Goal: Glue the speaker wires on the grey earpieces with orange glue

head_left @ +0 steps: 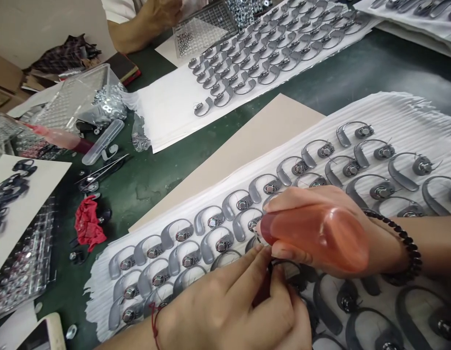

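Note:
My right hand (342, 209), with a black bead bracelet at its wrist, is wrapped round a soft squeeze bottle (316, 236) of orange-red liquid. The bottle is tilted, its narrow end pointing down to the left. Just below that end, the fingers of my left hand (232, 306) are pinched together on a grey ear-hook part, mostly hidden by the fingers. Around both hands lie rows of grey ear-hook parts (243, 204), each with a round silver driver and thin wires, on a white foam sheet (386, 109).
Another white sheet (167, 116) with similar parts lies at the back, near a co-worker's arm (137, 29). To the left are a second red bottle (61, 138), tweezers (104, 172), a red cloth (89, 223), a clear bin (104, 97) and a tray (31, 257) of small parts.

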{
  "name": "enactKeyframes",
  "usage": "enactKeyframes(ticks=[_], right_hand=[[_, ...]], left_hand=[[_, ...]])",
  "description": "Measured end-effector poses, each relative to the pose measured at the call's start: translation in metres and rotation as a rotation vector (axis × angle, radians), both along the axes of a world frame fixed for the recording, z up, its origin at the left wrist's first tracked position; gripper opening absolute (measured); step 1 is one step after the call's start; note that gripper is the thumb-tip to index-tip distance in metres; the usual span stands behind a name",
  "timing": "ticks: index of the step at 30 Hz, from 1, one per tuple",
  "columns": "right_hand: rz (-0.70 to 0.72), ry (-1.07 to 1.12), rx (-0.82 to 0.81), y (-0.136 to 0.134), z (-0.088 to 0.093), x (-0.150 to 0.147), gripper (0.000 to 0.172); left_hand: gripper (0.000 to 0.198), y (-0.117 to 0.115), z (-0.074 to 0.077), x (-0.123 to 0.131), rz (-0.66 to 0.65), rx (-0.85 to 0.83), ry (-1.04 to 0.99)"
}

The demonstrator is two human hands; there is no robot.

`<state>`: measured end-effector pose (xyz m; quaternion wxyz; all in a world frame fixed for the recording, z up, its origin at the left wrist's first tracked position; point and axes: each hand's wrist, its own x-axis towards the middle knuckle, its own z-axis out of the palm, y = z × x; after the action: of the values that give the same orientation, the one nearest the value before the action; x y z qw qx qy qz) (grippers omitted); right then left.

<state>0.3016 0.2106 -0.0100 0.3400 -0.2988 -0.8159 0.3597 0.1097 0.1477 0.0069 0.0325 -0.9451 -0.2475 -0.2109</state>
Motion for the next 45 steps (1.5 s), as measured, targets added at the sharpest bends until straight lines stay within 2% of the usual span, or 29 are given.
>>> enactKeyframes(ticks=[5, 11, 15, 19, 24, 28, 33, 35, 38, 45], right_hand=[[0.008, 0.007, 0.027, 0.001, 0.001, 0.001, 0.021], [0.011, -0.014, 0.009, 0.001, 0.002, 0.003, 0.025], [0.033, -0.038, 0.031, 0.002, 0.002, 0.003, 0.025], [0.026, -0.037, 0.054, 0.002, 0.000, 0.003, 0.022], [0.035, -0.047, 0.107, 0.001, 0.000, 0.005, 0.019], [0.038, -0.063, 0.147, 0.003, 0.002, 0.006, 0.016], [0.013, -0.032, 0.110, 0.003, 0.004, 0.004, 0.021], [-0.015, 0.013, 0.069, 0.003, 0.006, 0.003, 0.019], [-0.013, 0.088, -0.021, 0.005, 0.011, 0.004, 0.016], [-0.004, 0.209, -0.089, 0.007, 0.017, 0.006, 0.016]], left_hand=[[0.014, 0.003, 0.003, 0.000, -0.014, -0.017, 0.029], [0.017, 0.001, -0.002, 0.000, -0.056, -0.012, 0.020], [0.019, -0.001, -0.004, 0.000, -0.018, -0.022, 0.002], [0.024, -0.003, -0.004, -0.003, -0.043, 0.004, 0.028], [0.016, -0.001, -0.004, -0.004, -0.025, -0.025, 0.037], [0.011, 0.004, -0.005, -0.003, -0.012, -0.057, -0.071], [0.012, 0.005, 0.002, -0.004, 0.043, -0.149, -0.118], [0.011, 0.002, 0.005, -0.004, 0.111, -0.193, -0.091], [0.009, -0.006, 0.003, -0.005, 0.239, -0.167, -0.138], [0.010, -0.006, -0.007, -0.011, 0.169, -0.062, -0.194]])
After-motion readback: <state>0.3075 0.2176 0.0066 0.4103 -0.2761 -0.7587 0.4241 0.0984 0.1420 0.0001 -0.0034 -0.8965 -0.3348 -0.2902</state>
